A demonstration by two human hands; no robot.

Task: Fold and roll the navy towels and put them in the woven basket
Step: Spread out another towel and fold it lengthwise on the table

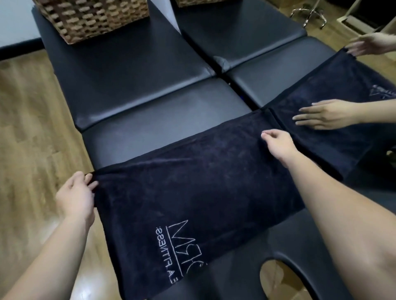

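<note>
A navy towel (192, 182) with white embroidered lettering lies spread flat across the black padded table (132, 70) in front of me. My left hand (75, 192) pinches the towel's near-left corner at the table's edge. My right hand (278, 143) grips the towel's far-right corner with closed fingers. A second navy towel (334, 107) lies flat to the right, touching mine end to end. Another person's two hands rest on it: one hand (325, 114) flat near its left end, the other hand (368, 45) at its far corner. A woven basket (90, 19) stands at the table's far left.
Part of a second woven basket (201, 2) shows at the top edge. The table has a face hole (278, 278) near me at the lower right. Wooden floor (27, 128) lies to the left. A chrome chair base (308, 12) stands at the far right.
</note>
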